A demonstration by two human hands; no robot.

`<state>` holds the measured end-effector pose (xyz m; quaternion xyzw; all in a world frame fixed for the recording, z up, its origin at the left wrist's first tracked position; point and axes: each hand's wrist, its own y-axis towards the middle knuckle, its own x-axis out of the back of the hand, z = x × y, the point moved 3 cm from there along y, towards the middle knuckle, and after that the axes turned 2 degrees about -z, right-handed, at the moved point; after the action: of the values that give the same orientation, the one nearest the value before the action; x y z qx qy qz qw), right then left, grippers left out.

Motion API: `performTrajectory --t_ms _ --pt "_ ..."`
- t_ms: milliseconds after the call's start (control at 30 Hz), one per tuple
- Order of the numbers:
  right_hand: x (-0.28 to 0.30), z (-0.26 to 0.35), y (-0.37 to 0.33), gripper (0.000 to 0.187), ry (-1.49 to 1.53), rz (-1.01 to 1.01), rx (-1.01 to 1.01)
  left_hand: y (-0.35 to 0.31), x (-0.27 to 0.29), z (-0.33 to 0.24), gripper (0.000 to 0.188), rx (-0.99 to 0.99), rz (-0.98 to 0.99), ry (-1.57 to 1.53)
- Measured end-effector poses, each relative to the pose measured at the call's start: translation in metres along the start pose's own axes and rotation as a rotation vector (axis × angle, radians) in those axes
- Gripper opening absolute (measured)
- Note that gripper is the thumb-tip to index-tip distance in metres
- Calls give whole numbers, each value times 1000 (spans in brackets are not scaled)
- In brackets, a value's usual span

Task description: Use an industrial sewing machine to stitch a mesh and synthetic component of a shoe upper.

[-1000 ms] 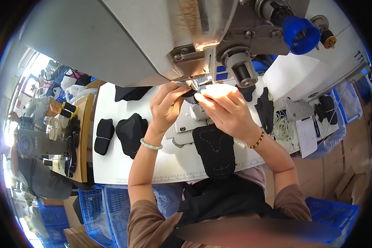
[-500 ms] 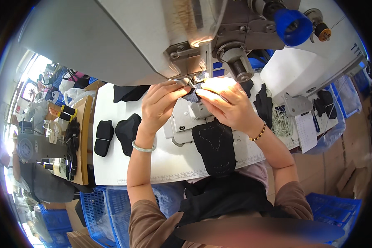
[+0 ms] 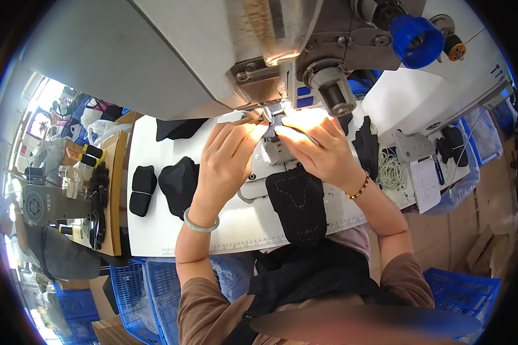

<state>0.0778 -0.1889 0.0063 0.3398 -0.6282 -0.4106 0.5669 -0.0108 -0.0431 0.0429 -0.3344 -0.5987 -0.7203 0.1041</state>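
Note:
Under the lit needle area of a large grey sewing machine (image 3: 213, 40) lies a small piece of dark blue speckled fabric (image 3: 270, 131). My left hand (image 3: 227, 150) pinches its left edge between thumb and fingers, beside the presser foot. On the other side, my right hand (image 3: 319, 146) has thumb and forefinger closed on the right edge. Glare and my fingers hide much of the fabric and the needle itself. Nearer to me, a black shaped piece with white stitched outlines (image 3: 297, 204) lies over the table's front edge, below my right hand.
Black fabric stacks (image 3: 179, 181) and a tied black bundle (image 3: 142, 191) rest on the white table (image 3: 167, 236) at left. At right are a coil of pale cord (image 3: 391, 172), a paper sheet (image 3: 426, 184) and a pen. Blue crates (image 3: 133, 299) stand below.
My left hand has turned slightly, its fingers now pointing more directly away from me. The fabric has shifted a little at the needle. My right hand has hardly moved.

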Motion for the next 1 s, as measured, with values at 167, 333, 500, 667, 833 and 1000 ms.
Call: performTrajectory --t_ms 167,333,500,667,833,1000 --pt "-1 -2 0 32 51 -45 -52 1 0 -9 31 51 5 8" --pt "0 -1 -1 32 -2 -35 -107 4 -2 -21 27 106 81 124" --pt "3 1 0 29 -78 -44 -147 -1 -6 -25 26 122 76 150" --pt "0 -1 -1 29 -80 -53 -177 -16 -10 3 32 200 -10 -111" --pt "-4 -7 -9 32 -22 -79 -173 -19 -11 35 40 93 -27 -391" --pt "-5 -11 -15 34 24 -166 -93 -21 -2 20 54 -40 67 -197"
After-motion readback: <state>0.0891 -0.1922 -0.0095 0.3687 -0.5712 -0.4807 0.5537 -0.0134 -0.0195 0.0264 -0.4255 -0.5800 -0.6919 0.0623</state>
